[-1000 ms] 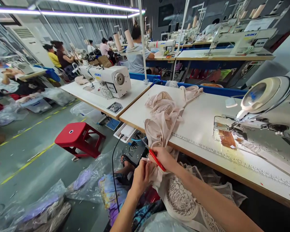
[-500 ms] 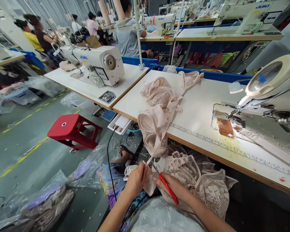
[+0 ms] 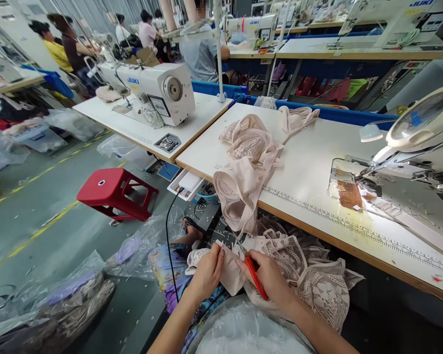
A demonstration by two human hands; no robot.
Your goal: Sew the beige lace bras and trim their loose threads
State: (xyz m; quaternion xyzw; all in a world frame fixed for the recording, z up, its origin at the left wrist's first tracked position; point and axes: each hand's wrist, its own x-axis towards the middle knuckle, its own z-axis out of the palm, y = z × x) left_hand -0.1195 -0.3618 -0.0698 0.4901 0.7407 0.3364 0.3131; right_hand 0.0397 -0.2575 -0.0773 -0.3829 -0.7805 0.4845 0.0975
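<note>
My right hand (image 3: pixel 271 282) grips red-handled scissors (image 3: pixel 254 275), blades pointing up and left toward the beige fabric. My left hand (image 3: pixel 206 275) pinches a beige lace garment piece (image 3: pixel 232 275) just left of the blades, over my lap. A chain of beige lace garments (image 3: pixel 243 191) hangs from the white table (image 3: pixel 310 162) down to my hands. More lace pieces (image 3: pixel 317 287) are heaped on my lap to the right.
A sewing machine (image 3: pixel 417 142) stands at the right on my table, lit at its needle plate. Another white machine (image 3: pixel 151 91) sits on the neighbouring table to the left. A red stool (image 3: pixel 112 191) and plastic bags (image 3: pixel 55 300) lie on the floor. People work in the background.
My hands dropped from table-edge height to my lap a second ago. Since half a second ago they have barely shifted, the scissors staying at the same seam.
</note>
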